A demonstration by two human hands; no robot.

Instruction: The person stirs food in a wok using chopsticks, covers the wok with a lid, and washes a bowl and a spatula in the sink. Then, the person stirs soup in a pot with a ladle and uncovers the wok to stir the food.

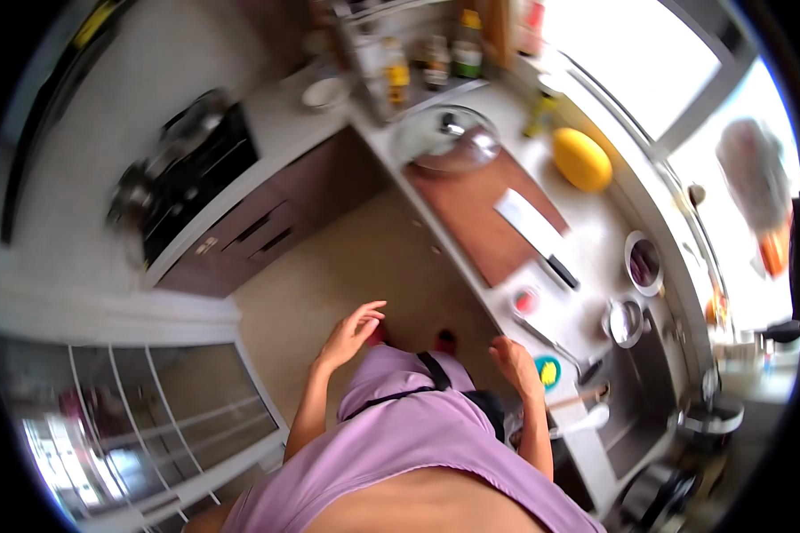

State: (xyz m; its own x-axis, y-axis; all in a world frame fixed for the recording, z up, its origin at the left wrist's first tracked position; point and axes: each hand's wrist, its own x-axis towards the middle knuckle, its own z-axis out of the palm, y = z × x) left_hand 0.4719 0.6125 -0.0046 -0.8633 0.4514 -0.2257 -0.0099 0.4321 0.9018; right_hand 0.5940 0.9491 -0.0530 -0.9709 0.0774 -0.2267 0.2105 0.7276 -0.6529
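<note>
My left hand (351, 336) hangs over the floor in front of my body, its fingers stretched and apart, holding nothing. At the front edge of the counter is my right hand (517, 362), its fingers curled in, with no object showing in it. Close beside it lies a small teal dish (548, 372) with something yellow on it. A knife with a black handle (589, 371) and a small container with red contents (525, 301) are also near. Further off, a cleaver (532, 227) rests on a brown cutting board (471, 213), and a glass lid (447, 138) overlaps the board's far end.
A yellow melon (582, 160) stands by the window. A bowl with dark purple pieces (644, 264) and a metal bowl (623, 322) are near the sink (629, 417). Bottles (467, 44) fill a corner rack. Across the floor (329, 258) is a black stove (196, 178) with pots.
</note>
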